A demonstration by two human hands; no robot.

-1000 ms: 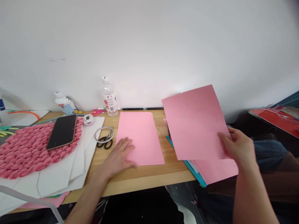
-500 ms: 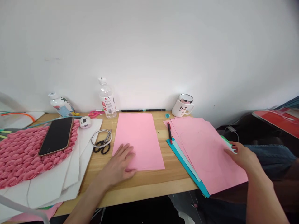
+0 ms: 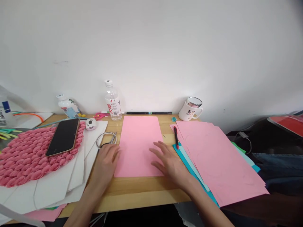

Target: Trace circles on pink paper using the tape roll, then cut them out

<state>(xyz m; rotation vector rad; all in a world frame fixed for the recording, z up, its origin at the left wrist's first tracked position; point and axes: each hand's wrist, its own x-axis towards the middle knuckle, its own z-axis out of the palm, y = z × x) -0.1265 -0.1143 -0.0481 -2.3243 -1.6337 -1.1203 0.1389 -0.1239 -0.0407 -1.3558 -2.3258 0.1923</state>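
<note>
Right hand [image 3: 170, 163] spread, moved from pink stack [image 3: 220, 157] to pink sheet [image 3: 139, 137]; left hand [image 3: 106, 159] loosely spread.

I have two hands, a left hand [image 3: 106, 159] and a right hand [image 3: 169, 161], over one table [image 3: 132, 192]. Between them I count at least one pink sheet [image 3: 140, 142]; the pink pile [image 3: 217, 160] to my right holds several, overlapping too much for me to number. I see three bottles: one clear bottle [image 3: 113, 105], one white bottle [image 3: 68, 107] and one cut off by the left edge. I count two pairs of scissors, one black-handled [image 3: 112, 139] and one pink-handled [image 3: 101, 115], two black pens [image 3: 137, 113], one red-and-black pen [image 3: 176, 137], one mug [image 3: 188, 111], one phone [image 3: 63, 137] and one ring [image 3: 97, 140].
</note>
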